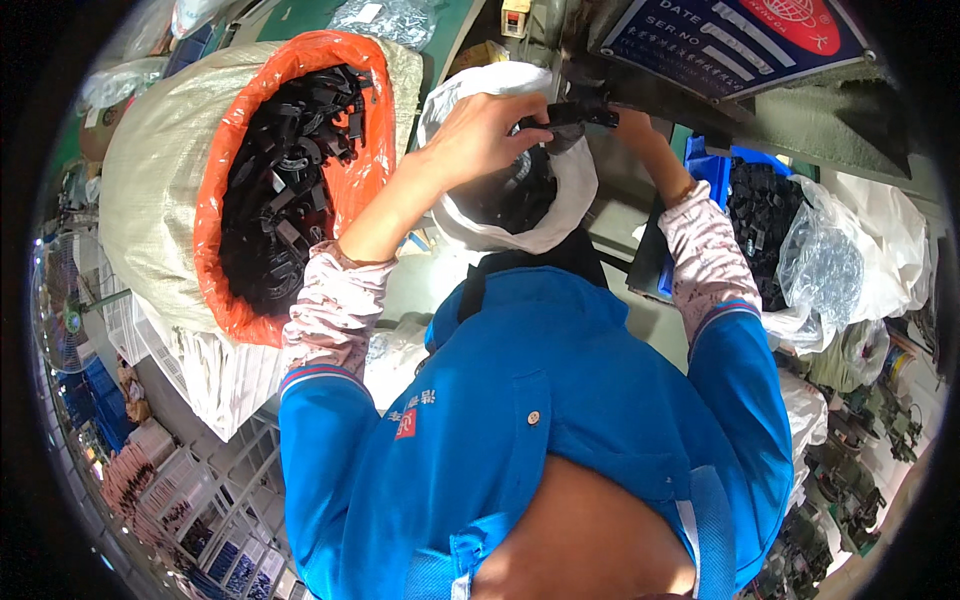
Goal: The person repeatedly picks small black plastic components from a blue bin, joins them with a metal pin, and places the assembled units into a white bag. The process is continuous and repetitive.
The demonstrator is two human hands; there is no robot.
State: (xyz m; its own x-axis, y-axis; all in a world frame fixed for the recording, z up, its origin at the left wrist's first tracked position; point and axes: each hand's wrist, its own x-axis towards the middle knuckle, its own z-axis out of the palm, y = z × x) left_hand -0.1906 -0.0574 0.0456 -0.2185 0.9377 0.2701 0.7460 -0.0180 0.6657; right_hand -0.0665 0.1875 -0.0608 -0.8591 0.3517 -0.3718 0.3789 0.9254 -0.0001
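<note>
In the head view, the work was in mid-course, judging by how things lay. One black part (pixel 572 116) was up above the far side of a white bag (pixel 577 195), out of the loose heaps. The left hand (pixel 487 135) gripped its near end between thumb and fingers. The right hand (pixel 632 128) was at the part's other end; its fingers were mostly lost in shadow, so whether they were closed on it could not be told.

How much was done could be judged only roughly. Dark pieces (pixel 520 205) lay inside the white bag, and a large heap of black parts (pixel 280 190) filled much of an orange liner (pixel 212 215) in a woven sack (pixel 150 190) on the left. Which of these were finished did not show, but plenty seemed left to handle.

On the right stood a blue bin (pixel 708 165) with more black pieces (pixel 765 205), partly covered by a clear plastic bag (pixel 822 268). A machine body (pixel 835 135) bearing a dark blue plate (pixel 690 50) overhung that side, crowding the space near the right hand. The left forearm (pixel 390 205) crossed between the sack and the white bag.
</note>
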